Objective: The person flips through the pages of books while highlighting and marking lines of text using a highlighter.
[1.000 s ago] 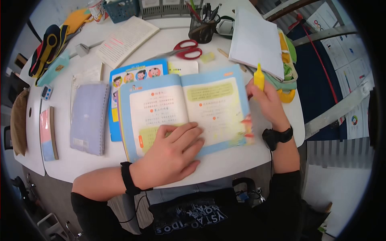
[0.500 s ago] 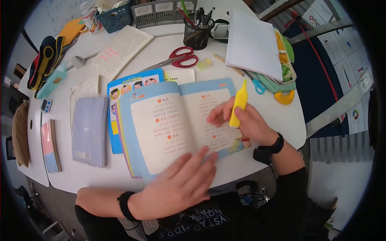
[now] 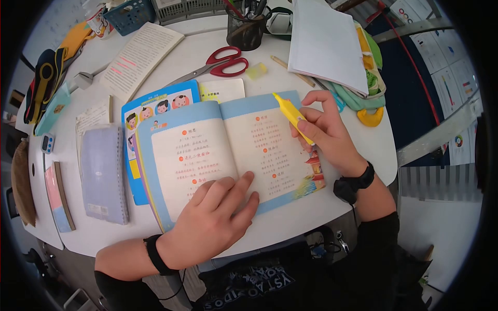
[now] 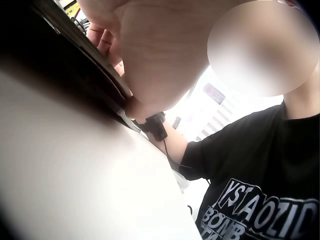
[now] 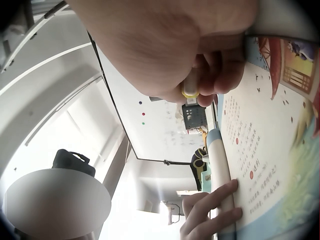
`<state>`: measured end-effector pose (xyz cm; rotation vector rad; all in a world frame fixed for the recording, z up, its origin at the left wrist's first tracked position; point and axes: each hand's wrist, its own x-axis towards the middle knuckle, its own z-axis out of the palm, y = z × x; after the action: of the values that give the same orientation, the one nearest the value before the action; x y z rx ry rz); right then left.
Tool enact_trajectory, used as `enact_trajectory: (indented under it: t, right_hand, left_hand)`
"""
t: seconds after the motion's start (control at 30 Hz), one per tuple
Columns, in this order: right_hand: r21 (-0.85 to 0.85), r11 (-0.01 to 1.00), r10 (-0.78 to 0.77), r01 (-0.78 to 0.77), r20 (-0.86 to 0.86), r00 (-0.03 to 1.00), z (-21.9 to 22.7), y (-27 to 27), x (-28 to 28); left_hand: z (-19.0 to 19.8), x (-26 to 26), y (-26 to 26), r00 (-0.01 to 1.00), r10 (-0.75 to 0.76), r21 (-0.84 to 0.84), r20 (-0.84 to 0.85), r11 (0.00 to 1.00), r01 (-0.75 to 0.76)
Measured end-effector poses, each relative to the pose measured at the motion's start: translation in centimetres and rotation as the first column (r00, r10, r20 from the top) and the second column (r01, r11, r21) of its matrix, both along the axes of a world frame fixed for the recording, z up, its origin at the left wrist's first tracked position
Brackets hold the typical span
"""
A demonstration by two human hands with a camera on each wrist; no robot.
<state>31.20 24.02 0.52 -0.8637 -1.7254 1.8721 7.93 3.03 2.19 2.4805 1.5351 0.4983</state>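
Note:
An open book [image 3: 246, 171] with blue page borders and printed text lies in front of me. My left hand [image 3: 207, 217] rests on the lower part of its left page, fingertips at the centre fold. In my right hand [image 3: 329, 137] I pinch a yellow highlighter [image 3: 292, 116] between thumb and fingers, over the right page's upper right part. Its narrow end slants up and to the left. The right wrist view shows part of the highlighter [image 5: 190, 86] under the fingers, and the left fingers [image 5: 215, 202] on the pages. The left palm hides some lower text.
A blue picture book [image 3: 133, 186] lies partly under the open book. Left of it is a lavender notebook [image 3: 104, 179]. Beyond are red-handled scissors [image 3: 223, 65], a marked-up book [image 3: 137, 65] and a mesh pen cup [image 3: 246, 32]. White paper [image 3: 327, 44] covers a pencil case at right.
The book shows different pages than a second ago. My left hand lifted in a blur, then came down by the fold. My right hand moved from the page edge inward, the highlighter now tilting left.

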Motion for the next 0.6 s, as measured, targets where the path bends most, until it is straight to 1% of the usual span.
enact_trajectory:
  t: [0.07,0.1,0.17,0.23,0.3,0.37,0.4,0.47,0.6]
  right_hand:
    - [-0.011,0.994,0.108,-0.108,0.045,0.993,0.0,0.5,0.4]
    - [-0.012,0.994,0.107,-0.107,0.043,0.993,0.2,0.3,0.2]
    - [0.115,0.987,0.113,-0.117,0.034,0.993,0.7,-0.3,-0.3]
    - [0.087,0.99,0.114,-0.114,0.003,0.993,0.9,-0.7,-0.2]
    - [0.055,0.991,0.121,-0.119,-0.026,0.992,0.9,-0.6,-0.1]
    - [0.128,0.981,0.129,-0.147,0.137,0.982,0.9,-0.1,0.5]
    - [0.124,0.981,0.133,-0.15,0.141,0.981,0.9,-0.1,0.5]
    - [0.212,0.957,0.166,-0.197,0.154,0.974,1.0,-0.2,0.4]
    - [0.175,0.965,0.178,-0.198,0.12,0.977,1.6,-0.9,-0.1]
  left_hand:
    - [-0.3,-0.2,0.3,1.0,-0.007,-0.013,0.015,1.0,0.007]
    - [-0.3,-0.3,0.5,0.999,-0.015,-0.024,0.03,1.0,0.015]
    - [-0.2,-0.4,0.7,1.0,-0.024,-0.037,0.019,0.999,0.024]
    - [-0.1,-0.4,0.7,0.999,-0.031,-0.054,0.01,0.998,0.031]
    - [0.0,-0.4,0.6,1.0,-0.005,-0.073,0.016,0.997,0.006]
    - [-0.1,-0.5,0.6,1.0,-0.003,-0.081,0.02,0.997,0.004]
    - [-0.1,-0.5,0.6,1.0,-0.004,-0.084,0.022,0.996,0.006]
    - [-0.1,-0.4,0.5,1.0,0.003,-0.086,0.013,0.996,-0.002]
    - [0.0,-0.2,0.2,0.999,0.02,-0.069,-0.027,0.997,-0.022]
